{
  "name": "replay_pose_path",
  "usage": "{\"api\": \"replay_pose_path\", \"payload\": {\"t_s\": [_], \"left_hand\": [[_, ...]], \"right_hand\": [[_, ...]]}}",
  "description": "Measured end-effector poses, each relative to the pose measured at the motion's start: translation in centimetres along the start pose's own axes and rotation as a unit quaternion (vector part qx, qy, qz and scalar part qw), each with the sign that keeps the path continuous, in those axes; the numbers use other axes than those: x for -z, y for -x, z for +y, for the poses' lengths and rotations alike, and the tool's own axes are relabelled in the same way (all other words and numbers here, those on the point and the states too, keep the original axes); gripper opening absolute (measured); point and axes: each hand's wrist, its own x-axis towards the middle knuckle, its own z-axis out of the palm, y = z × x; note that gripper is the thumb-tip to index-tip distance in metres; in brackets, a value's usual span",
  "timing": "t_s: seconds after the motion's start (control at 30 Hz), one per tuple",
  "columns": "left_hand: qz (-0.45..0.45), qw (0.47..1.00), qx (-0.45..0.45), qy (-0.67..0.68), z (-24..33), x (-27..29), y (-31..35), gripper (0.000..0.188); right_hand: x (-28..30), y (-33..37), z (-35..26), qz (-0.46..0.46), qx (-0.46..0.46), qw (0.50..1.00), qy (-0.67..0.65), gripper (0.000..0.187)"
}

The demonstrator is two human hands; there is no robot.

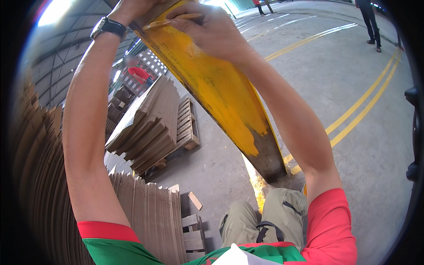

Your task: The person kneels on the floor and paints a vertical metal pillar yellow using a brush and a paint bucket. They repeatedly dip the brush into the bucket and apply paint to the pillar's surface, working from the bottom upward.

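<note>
A tall steel column [207,88] rises in front of me, its face mostly coated in wet-looking yellow paint. Bare dark metal shows at its foot. My right hand [212,33] is closed on a slim paintbrush [189,17] with a light wooden handle, its tip against the column's left edge high up. At the top of the picture, my left hand [137,8] reaches to the column's left side and seems to touch it. The picture's upper edge cuts off its fingers, so its grip is hidden. A dark watch [109,27] circles my left wrist.
Stacked flat cardboard [150,119] lies on a wooden pallet [187,126] left of the column. More cardboard [145,212] stands close by my left side. A small wood piece [194,201] lies on the floor. Several other people stand farther off. Yellow lines [353,117] mark the floor.
</note>
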Motion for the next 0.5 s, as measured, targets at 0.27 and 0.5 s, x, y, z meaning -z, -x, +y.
{"api": "replay_pose_path", "payload": {"t_s": [0.27, 0.5], "left_hand": [[-0.08, 0.989, 0.051, 0.112, -2.5, -0.9, 0.2, 0.013], [-0.003, 0.987, -0.047, -0.151, -2.0, -2.0, -0.4, 0.013]], "right_hand": [[1.9, 0.4, -1.9, -0.075, -0.116, 0.987, -0.083, 0.024], [1.1, 1.9, -0.9, -0.115, -0.112, 0.983, 0.086, 0.026]]}}
